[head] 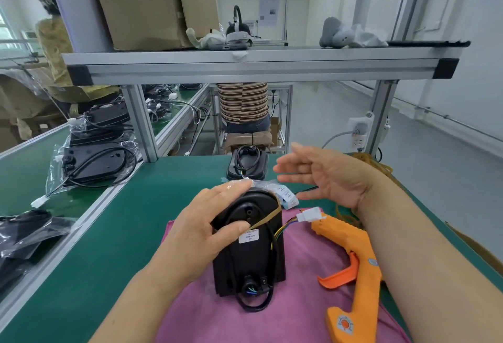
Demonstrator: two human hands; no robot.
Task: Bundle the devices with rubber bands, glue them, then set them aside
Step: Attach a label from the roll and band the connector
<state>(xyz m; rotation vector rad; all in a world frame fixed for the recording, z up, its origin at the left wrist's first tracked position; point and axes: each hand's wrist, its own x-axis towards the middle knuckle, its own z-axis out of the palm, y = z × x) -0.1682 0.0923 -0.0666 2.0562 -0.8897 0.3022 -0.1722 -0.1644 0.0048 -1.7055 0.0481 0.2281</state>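
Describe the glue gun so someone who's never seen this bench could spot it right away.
Find the pink cloth on the green bench top. The glue gun lies along its right side, beside the black device. It's the only orange thing there, with a trigger.

Left grip (209, 222) clasped, right grip (326, 176) spread open.
The bare left forearm (136, 301) comes in from 7 o'clock and runs toward 1 o'clock. Its grip wraps the device (250, 255) from the 9 o'clock side, with the fingers (231, 187) laid over the top edge and the thumb (234, 229) pressed on the front face. The right forearm (408, 247) enters from 4 o'clock and runs toward 11 o'clock, bending at the wrist. The right grip holds nothing. Its fingers (294, 162) are straight and slightly apart, pointing to 9 o'clock, and the palm is turned toward the left grip. It sits at 1 o'clock of the left grip, clear of it.
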